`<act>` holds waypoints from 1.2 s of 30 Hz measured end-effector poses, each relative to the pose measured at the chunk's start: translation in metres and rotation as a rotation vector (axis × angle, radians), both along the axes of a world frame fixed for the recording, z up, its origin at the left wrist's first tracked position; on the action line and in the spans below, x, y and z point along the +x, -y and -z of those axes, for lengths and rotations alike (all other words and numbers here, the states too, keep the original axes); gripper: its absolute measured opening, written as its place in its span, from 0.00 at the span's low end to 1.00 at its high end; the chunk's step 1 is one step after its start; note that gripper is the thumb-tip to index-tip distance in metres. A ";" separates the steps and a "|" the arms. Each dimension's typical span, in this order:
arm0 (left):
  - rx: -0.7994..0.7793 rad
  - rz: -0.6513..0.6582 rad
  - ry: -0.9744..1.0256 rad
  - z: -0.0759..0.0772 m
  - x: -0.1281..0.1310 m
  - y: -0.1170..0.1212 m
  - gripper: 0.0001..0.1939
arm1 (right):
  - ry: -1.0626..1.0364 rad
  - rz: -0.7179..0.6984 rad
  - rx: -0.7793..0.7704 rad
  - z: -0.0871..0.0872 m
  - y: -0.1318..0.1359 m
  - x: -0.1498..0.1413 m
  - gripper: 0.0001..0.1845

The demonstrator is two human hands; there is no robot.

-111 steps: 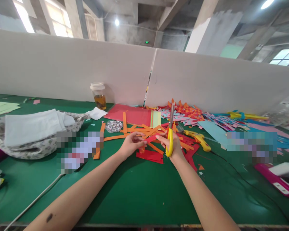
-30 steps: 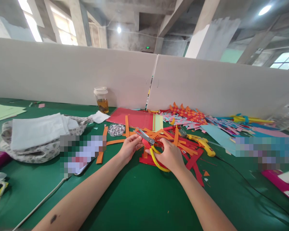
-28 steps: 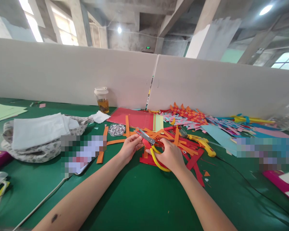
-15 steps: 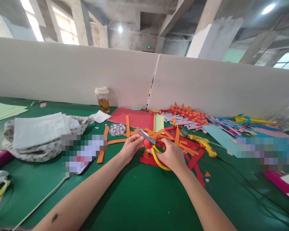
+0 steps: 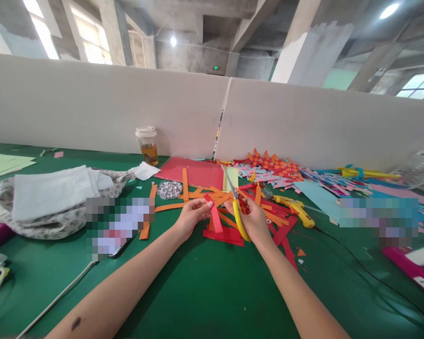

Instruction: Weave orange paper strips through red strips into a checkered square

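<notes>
Between its thumb and fingers, my left hand [image 5: 193,217] pinches a red paper strip [image 5: 215,216] that slants down to the right. My right hand [image 5: 251,220] is wrapped round the yellow handles of a pair of scissors [image 5: 240,219]. Their blades point up and away, apart from the strip, and look closed. Beneath and beyond both hands lies a heap of orange paper strips [image 5: 212,193] and red paper strips [image 5: 224,235]. A clear bag of googly eyes [image 5: 169,189] sits past my left hand.
A yellow glue gun [image 5: 298,211] with a black cord lies to the right. Woven paper pieces [image 5: 273,165] are piled behind it. On the left are a phone [image 5: 123,228] on a cable and a cloth bag [image 5: 56,230]. A lidded cup [image 5: 147,146] stands by the white partition [image 5: 92,103].
The scissors have come away from the red strip and turned upright, moving right with my right hand. My left hand still holds the strip, which now hangs down in plain view.
</notes>
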State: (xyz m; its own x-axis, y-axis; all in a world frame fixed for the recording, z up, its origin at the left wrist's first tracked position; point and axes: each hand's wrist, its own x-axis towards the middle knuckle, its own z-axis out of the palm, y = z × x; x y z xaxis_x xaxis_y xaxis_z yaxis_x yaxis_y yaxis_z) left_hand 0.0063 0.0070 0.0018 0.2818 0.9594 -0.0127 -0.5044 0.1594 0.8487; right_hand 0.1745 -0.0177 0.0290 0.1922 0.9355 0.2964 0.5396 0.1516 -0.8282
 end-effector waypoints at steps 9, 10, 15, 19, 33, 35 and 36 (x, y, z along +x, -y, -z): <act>0.043 0.023 -0.094 -0.002 0.003 0.007 0.14 | -0.334 -0.238 -0.191 0.011 -0.003 -0.009 0.24; 0.035 0.019 -0.089 -0.001 0.003 0.006 0.14 | -0.322 -0.233 -0.182 0.012 -0.003 -0.010 0.23; 0.023 0.032 -0.073 0.000 0.003 0.004 0.14 | -0.315 -0.213 -0.169 0.014 -0.003 -0.011 0.21; 0.011 0.024 -0.078 0.000 0.003 0.004 0.15 | -0.352 -0.212 -0.156 0.012 -0.003 -0.011 0.21; 0.016 -0.031 -0.066 -0.004 0.002 0.005 0.15 | -0.337 -0.196 -0.161 0.015 -0.004 -0.009 0.20; 0.031 -0.010 -0.097 -0.004 0.001 0.005 0.15 | -0.358 -0.196 -0.167 0.013 -0.003 -0.010 0.21; 0.041 0.010 -0.119 -0.004 0.001 0.005 0.16 | -0.377 -0.193 -0.171 0.012 -0.003 -0.011 0.21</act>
State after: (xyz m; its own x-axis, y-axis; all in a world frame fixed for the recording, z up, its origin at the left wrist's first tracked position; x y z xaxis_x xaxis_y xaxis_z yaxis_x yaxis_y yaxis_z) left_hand 0.0070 0.0022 0.0059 0.2899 0.9570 -0.0069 -0.3985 0.1273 0.9083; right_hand 0.1638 -0.0147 0.0168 0.0742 0.9942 0.0775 0.1712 0.0638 -0.9832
